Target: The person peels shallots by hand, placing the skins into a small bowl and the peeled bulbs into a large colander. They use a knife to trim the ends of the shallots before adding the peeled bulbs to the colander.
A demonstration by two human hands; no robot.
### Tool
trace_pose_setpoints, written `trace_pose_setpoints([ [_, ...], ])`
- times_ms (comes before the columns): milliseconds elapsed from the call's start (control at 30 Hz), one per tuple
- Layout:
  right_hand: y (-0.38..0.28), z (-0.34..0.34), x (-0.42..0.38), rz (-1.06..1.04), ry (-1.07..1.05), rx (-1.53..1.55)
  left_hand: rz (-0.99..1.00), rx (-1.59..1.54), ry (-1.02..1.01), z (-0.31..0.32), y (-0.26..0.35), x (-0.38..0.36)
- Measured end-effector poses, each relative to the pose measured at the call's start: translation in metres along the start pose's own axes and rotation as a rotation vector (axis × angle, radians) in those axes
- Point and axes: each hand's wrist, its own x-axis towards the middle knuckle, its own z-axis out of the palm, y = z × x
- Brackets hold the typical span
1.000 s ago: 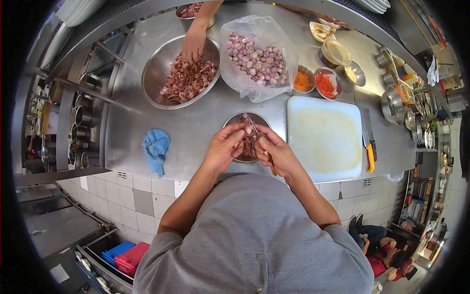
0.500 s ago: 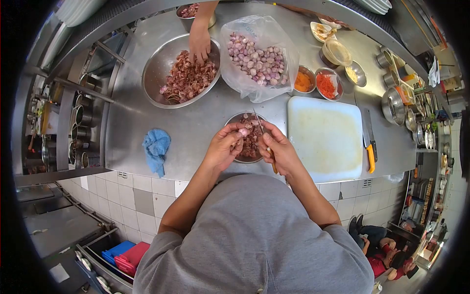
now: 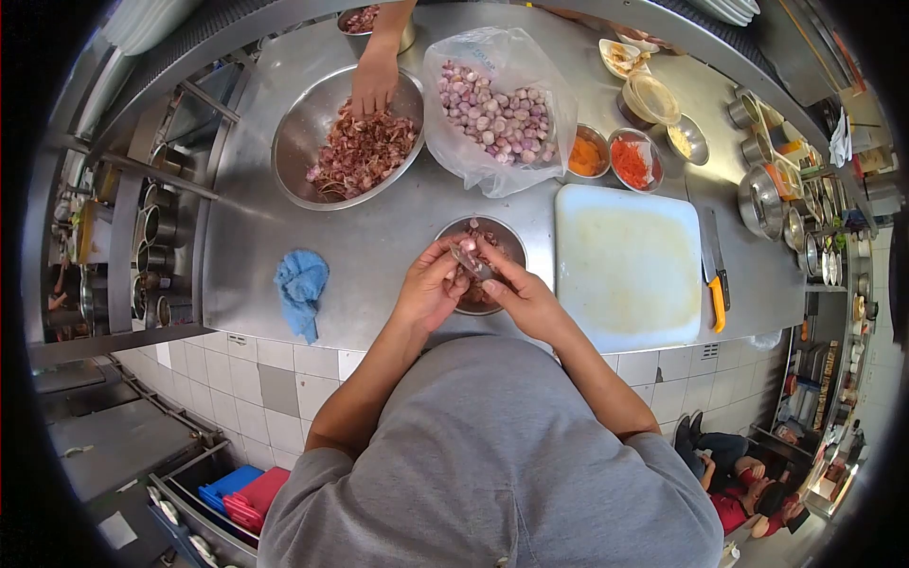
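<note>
My left hand (image 3: 431,287) pinches a small shallot (image 3: 468,245) over a steel bowl (image 3: 517,242) of reddish shallot skins. My right hand (image 3: 525,301) is closed on a small knife (image 3: 466,260), its blade slanting across to the shallot; the handle is hidden in my palm. Beyond the bowl lies a clear plastic bag (image 3: 462,170) full of peeled shallots (image 3: 497,118). A large steel bowl (image 3: 292,142) with unpeeled shallots and loose skins (image 3: 365,151) stands at the upper left. Another person's hand (image 3: 375,87) reaches into it.
A white cutting board (image 3: 630,270) lies at my right, with a yellow-handled knife (image 3: 717,298) and a dark-handled knife beside it. Bowls of orange food (image 3: 587,156) and shredded carrot (image 3: 632,164) sit behind. A blue cloth (image 3: 301,284) rests at left. A person (image 3: 739,483) sits at lower right.
My right hand has turned, and the knife has swung from pointing away to lying leftward against the shallot. The other person's hand has shifted slightly left in the large bowl.
</note>
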Motion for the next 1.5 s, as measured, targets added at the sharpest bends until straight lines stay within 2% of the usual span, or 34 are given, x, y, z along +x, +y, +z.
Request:
trace_pose_setpoints([
  [333,-0.007,-0.004,-0.002,-0.038,-0.03,-0.094,0.098,0.012,-0.063,0.002,0.001,-0.003],
  [400,-0.004,0.001,-0.002,0.005,0.165,0.037,0.128,0.013,-0.053,0.006,0.003,-0.004],
  [533,-0.005,-0.003,-0.002,0.01,0.2,0.013,0.203,0.173,-0.03,0.011,0.005,-0.006],
  [600,-0.014,-0.002,-0.005,0.142,0.064,0.127,0.221,0.227,-0.038,0.011,0.002,-0.007],
  [700,-0.028,-0.001,-0.005,0.201,-0.02,0.187,0.244,0.236,-0.019,0.011,-0.001,-0.007],
  [833,-0.023,-0.003,-0.006,0.232,-0.011,0.113,0.273,0.291,-0.018,0.01,0.001,-0.01],
  [867,-0.023,-0.006,-0.006,0.323,-0.04,0.211,0.291,0.311,-0.028,0.01,0.002,-0.01],
  [900,-0.023,-0.008,-0.006,0.413,-0.069,0.308,0.292,0.311,-0.029,0.01,0.002,-0.01],
  [933,-0.021,-0.007,-0.006,0.412,-0.069,0.308,0.288,0.32,-0.035,0.01,0.003,-0.01],
  [1000,-0.015,-0.004,-0.006,0.388,-0.025,0.564,0.283,0.329,-0.041,0.008,0.002,-0.011],
  [1100,-0.017,-0.004,-0.006,0.421,-0.002,0.7,0.207,0.275,-0.018,0.01,0.003,-0.01],
  [1167,-0.02,-0.004,-0.005,0.448,0.031,0.726,0.148,0.196,0.055,0.019,0.006,-0.011],
  [1267,-0.019,-0.006,-0.003,0.466,0.071,0.755,0.098,0.103,-0.034,0.008,0.007,-0.008],
  [1500,-0.025,-0.007,-0.001,0.471,0.057,0.695,0.063,0.049,-0.016,0.005,0.008,-0.003],
])
